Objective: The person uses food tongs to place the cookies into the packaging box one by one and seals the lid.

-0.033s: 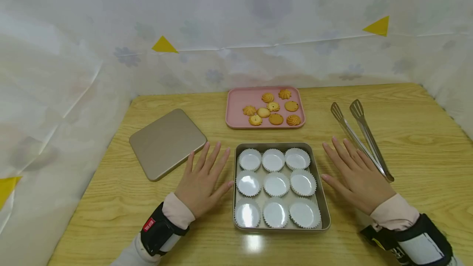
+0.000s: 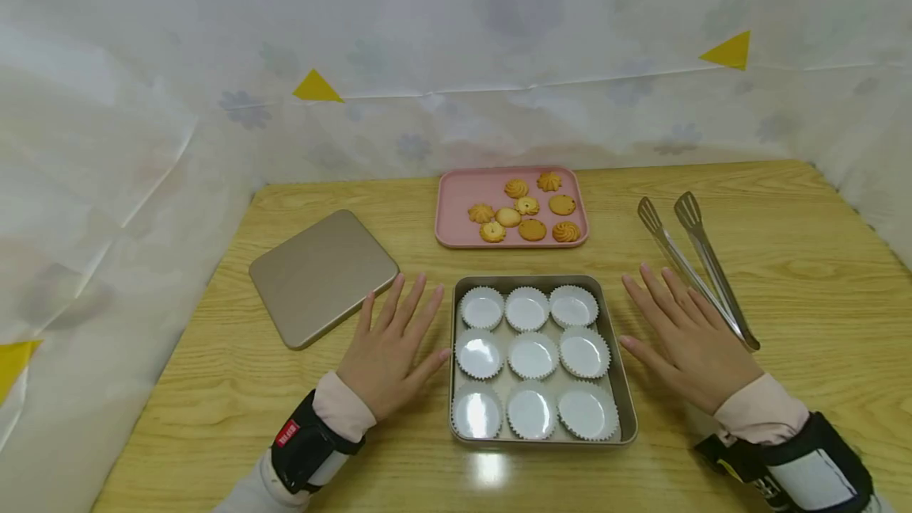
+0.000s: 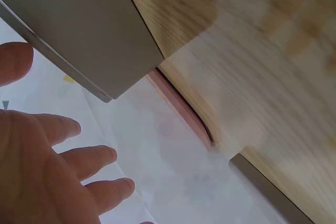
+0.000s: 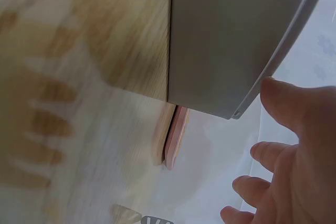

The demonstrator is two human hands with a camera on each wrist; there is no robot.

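A rectangular metal baking tin point(image 2: 630, 398) stands at the front of the table, holding several white fluted cupcake cups point(image 2: 533, 356) in rows. To its left is my left hand point(image 2: 392, 355), palm down with fingers spread and holding nothing. My right hand point(image 2: 687, 343) has the same spread pose on the tin's right. Each thumb points toward a side wall of the tin. In the left wrist view the thumb point(image 3: 13, 62) is close to the tin wall point(image 3: 84, 35); whether it touches I cannot tell. Metal tongs point(image 2: 718, 279) lie beyond the right hand, partly behind its fingers.
A flat metal lid point(image 2: 324, 279) lies at an angle just beyond the left fingertips. Behind the tin, a pink tray point(image 2: 454, 200) carries several cookies point(image 2: 532, 229). A pale patterned sheet point(image 2: 499, 46) with yellow triangles hangs round the wooden table point(image 2: 214, 386).
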